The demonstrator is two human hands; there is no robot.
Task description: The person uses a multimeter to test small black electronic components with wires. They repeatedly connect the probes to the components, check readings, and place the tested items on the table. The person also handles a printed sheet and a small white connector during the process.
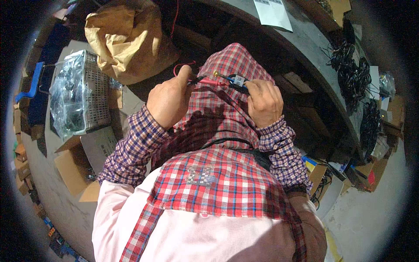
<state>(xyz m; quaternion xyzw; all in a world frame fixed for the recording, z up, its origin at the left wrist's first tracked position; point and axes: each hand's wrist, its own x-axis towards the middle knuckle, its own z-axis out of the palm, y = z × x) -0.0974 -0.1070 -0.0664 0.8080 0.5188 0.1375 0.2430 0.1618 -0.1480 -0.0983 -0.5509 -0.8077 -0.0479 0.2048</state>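
My left hand [169,97] is closed around a red test lead [211,81], whose slim red end points right, over my lap. A thin red wire loops up beside the thumb. My right hand [265,102] pinches a black cable [239,88] with a white label [238,81] wrapped round it. From the cable's end sticks out a small brass-coloured terminal [216,74], just above the red lead. The red tip lies close to the cable; whether they touch I cannot tell. Beneath both hands spreads the red checked apron [218,105].
A brown paper-covered sack [126,41] stands ahead on the left, by a grey basket [97,91] of clear plastic bags. An open cardboard box [72,170] sits nearer. To the right runs a grey bench [301,46] with bundles of black cable [349,70].
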